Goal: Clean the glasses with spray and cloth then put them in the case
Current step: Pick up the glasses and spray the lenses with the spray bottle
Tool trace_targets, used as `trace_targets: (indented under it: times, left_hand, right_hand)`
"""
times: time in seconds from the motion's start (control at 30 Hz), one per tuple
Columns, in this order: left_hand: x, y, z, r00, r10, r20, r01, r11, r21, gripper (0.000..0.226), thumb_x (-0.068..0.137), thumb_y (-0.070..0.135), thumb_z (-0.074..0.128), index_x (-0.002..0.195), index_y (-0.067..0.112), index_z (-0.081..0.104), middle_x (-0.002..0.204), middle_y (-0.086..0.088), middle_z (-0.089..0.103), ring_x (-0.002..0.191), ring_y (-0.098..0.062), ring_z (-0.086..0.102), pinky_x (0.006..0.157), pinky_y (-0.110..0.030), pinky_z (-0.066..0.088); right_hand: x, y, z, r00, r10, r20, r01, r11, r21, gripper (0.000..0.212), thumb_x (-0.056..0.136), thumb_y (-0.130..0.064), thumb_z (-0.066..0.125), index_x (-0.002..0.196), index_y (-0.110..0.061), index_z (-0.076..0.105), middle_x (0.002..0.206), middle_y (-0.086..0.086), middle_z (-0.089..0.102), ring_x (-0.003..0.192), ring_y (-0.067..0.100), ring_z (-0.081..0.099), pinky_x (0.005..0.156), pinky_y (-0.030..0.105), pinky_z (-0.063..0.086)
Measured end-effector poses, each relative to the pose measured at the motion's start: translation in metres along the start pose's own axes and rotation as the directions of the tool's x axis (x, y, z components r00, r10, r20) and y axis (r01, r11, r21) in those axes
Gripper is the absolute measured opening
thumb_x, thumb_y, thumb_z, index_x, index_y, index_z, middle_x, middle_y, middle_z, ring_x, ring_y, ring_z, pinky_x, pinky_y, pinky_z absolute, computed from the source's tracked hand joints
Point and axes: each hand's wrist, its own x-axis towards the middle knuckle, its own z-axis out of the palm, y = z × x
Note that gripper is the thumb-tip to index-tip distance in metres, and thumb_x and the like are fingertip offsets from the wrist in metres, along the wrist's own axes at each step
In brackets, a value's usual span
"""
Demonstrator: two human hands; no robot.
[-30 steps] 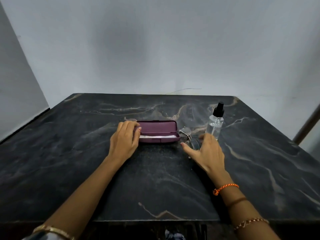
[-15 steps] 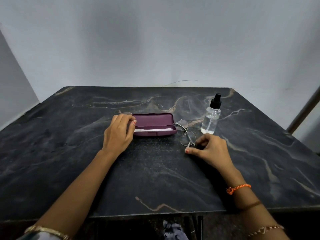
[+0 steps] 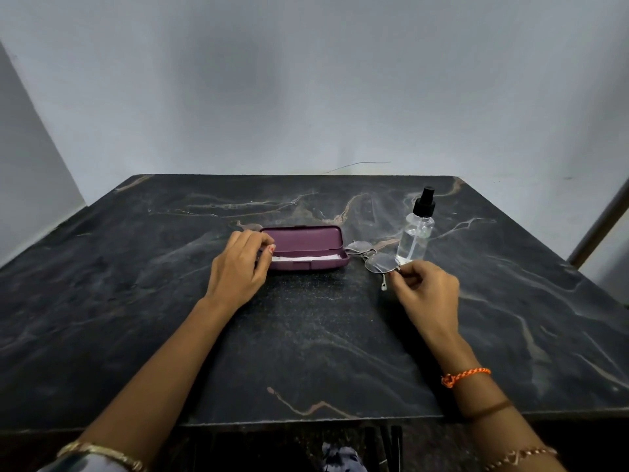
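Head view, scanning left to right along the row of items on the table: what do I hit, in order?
Left hand → open maroon glasses case → wire-rimmed glasses → clear spray bottle.

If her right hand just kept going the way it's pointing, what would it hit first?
The right hand pinches the glasses and points up-left. Pushed on, those glasses would probably meet the open purple case first; the spray bottle stands to the right of that line. Depth is uncertain.

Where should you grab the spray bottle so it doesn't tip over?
Grip the spray bottle around its clear round body, below the black nozzle, coming from the right side. It stands upright, and the glasses lie close on its left, so the right is the freer way in.
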Motion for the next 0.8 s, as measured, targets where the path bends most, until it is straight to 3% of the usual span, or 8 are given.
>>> trace_targets:
  times: [0.2, 0.3, 0.4, 0.57, 0.63, 0.67, 0.77, 0.8]
  left_hand:
    - [0.001, 0.000, 0.000, 0.999, 0.009, -0.038, -0.009, 1.000, -0.006, 0.007, 0.082, 0.000, 0.065, 0.088, 0.002, 0.064, 0.083, -0.008, 0.065, 0.074, -0.022, 0.056, 0.046, -0.019, 0.036]
    - [0.000, 0.000, 0.001, 0.997, 0.026, -0.071, -0.026, 1.000, -0.005, 0.008, 0.086, 0.009, 0.060, 0.091, 0.003, 0.063, 0.086, -0.008, 0.065, 0.076, -0.023, 0.057, 0.046, -0.020, 0.037]
    - [0.000, -0.002, 0.001, 0.995, 0.014, -0.099, -0.015, 1.000, -0.014, 0.033, 0.088, 0.027, 0.042, 0.097, 0.002, 0.062, 0.095, -0.011, 0.063, 0.082, -0.023, 0.057, 0.046, -0.020, 0.040]
    - [0.013, 0.007, 0.004, 0.986, -0.078, -0.150, 0.026, 0.946, -0.324, 0.036, 0.088, 0.026, 0.047, 0.112, 0.001, 0.055, 0.115, -0.011, 0.048, 0.089, -0.008, 0.052, 0.062, -0.020, 0.051]
    - [0.027, 0.020, 0.004, 0.968, -0.207, -0.143, 0.095, 0.827, -0.554, 0.022, 0.093, 0.014, 0.046, 0.113, 0.008, 0.054, 0.110, -0.004, 0.050, 0.080, 0.003, 0.053, 0.059, -0.011, 0.047]
    - [0.035, 0.028, 0.004, 0.952, -0.298, -0.069, 0.171, 0.705, -0.689, 0.020, 0.097, 0.011, 0.041, 0.113, 0.012, 0.053, 0.108, -0.002, 0.052, 0.074, 0.006, 0.054, 0.053, -0.009, 0.046]
    - [0.054, 0.042, 0.003, 0.875, -0.405, 0.266, 0.364, 0.187, -0.912, 0.031, 0.100, 0.024, 0.026, 0.108, 0.020, 0.056, 0.110, 0.002, 0.056, 0.061, 0.002, 0.055, 0.041, -0.013, 0.043]
    - [0.057, 0.044, 0.005, 0.860, -0.397, 0.321, 0.380, 0.078, -0.922, 0.034, 0.100, 0.028, 0.024, 0.107, 0.022, 0.057, 0.110, 0.002, 0.058, 0.061, -0.001, 0.055, 0.041, -0.014, 0.043]
  right_hand:
    - [-0.001, -0.006, -0.005, 0.980, -0.077, -0.184, 0.079, 0.997, 0.004, 0.010, 0.074, -0.001, 0.067, 0.064, -0.003, 0.064, 0.062, 0.008, 0.064, 0.052, 0.012, 0.052, 0.055, 0.026, 0.042]
    - [0.000, -0.009, -0.010, 0.950, -0.087, -0.299, 0.111, 0.992, 0.066, 0.011, 0.072, 0.001, 0.068, 0.063, -0.004, 0.064, 0.062, 0.005, 0.062, 0.050, -0.002, 0.049, 0.054, 0.017, 0.041]
    - [0.002, -0.011, -0.013, 0.915, -0.108, -0.388, 0.205, 0.954, 0.220, 0.011, 0.074, 0.004, 0.068, 0.069, -0.006, 0.068, 0.065, 0.003, 0.062, 0.058, 0.002, 0.056, 0.056, 0.010, 0.044]
    - [0.015, -0.023, -0.006, 0.940, -0.078, -0.331, 0.256, 0.804, 0.537, 0.034, 0.077, 0.000, 0.068, 0.073, -0.034, 0.065, 0.069, -0.017, 0.067, 0.065, 0.003, 0.061, 0.062, 0.015, 0.050]
    - [0.024, -0.030, 0.001, 0.954, -0.097, -0.283, 0.254, 0.763, 0.594, 0.034, 0.078, -0.001, 0.067, 0.076, -0.035, 0.066, 0.071, -0.017, 0.068, 0.066, 0.005, 0.062, 0.063, 0.016, 0.052]
    - [0.028, -0.033, 0.005, 0.957, -0.114, -0.268, 0.258, 0.757, 0.600, 0.034, 0.078, 0.000, 0.067, 0.077, -0.034, 0.066, 0.071, -0.015, 0.069, 0.066, 0.005, 0.063, 0.063, 0.017, 0.053]
    - [0.041, -0.043, 0.016, 0.955, -0.160, -0.248, 0.280, 0.760, 0.587, 0.034, 0.078, 0.003, 0.066, 0.076, -0.031, 0.065, 0.071, -0.004, 0.066, 0.065, 0.005, 0.062, 0.062, 0.017, 0.052]
    - [0.045, -0.046, 0.018, 0.955, -0.165, -0.245, 0.282, 0.754, 0.593, 0.034, 0.078, 0.004, 0.066, 0.076, -0.030, 0.065, 0.071, -0.001, 0.065, 0.065, 0.005, 0.062, 0.061, 0.017, 0.052]
